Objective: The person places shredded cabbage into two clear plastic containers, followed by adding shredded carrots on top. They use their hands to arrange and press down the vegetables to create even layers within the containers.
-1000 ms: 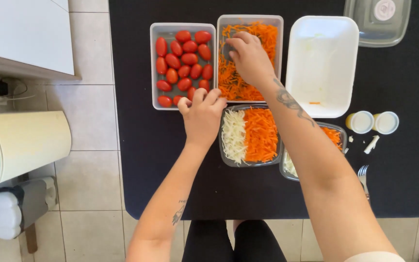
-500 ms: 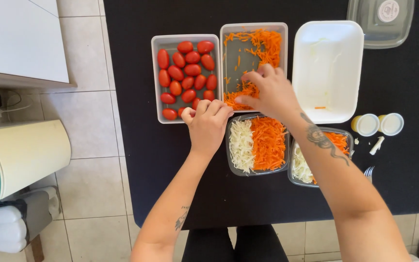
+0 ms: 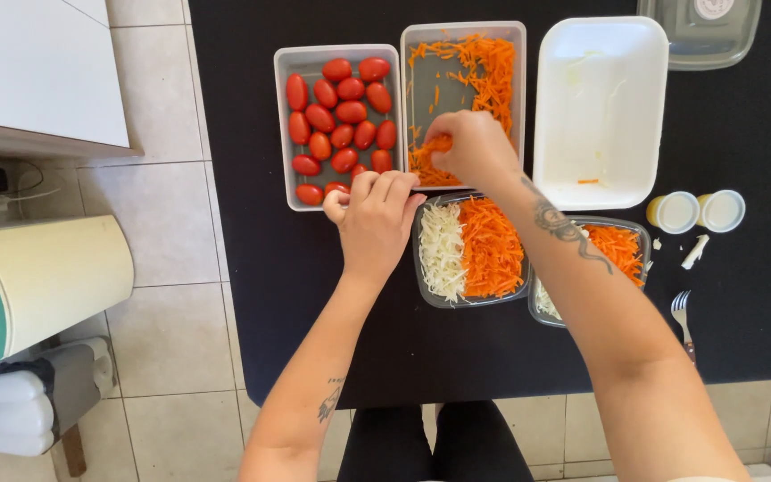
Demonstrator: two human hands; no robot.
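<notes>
The right hand (image 3: 470, 147) is closed on a pinch of shredded carrot (image 3: 435, 147) at the lower end of the grey carrot tray (image 3: 464, 31), just above the centre of the frame. That tray is well on its way to empty: its bare bottom shows down the middle and left, with shreds left mainly along the top and right edges and in a small heap under the fingers. The left hand (image 3: 375, 219) rests loosely curled, grasping nothing that I can see, at the lower edge of the tomato tray (image 3: 336, 54), which is full of small red tomatoes. Just below the hands, the clear container (image 3: 470, 299) already has white shreds on its left and a full bed of carrot on its right. A second clear container (image 3: 640, 234), to the right and partly hidden by the forearm, also shows carrot and a little white. Neither portion shows any tomatoes yet. The white tray (image 3: 600, 107) at upper right on the black counter (image 3: 742, 312) is almost bare.
</notes>
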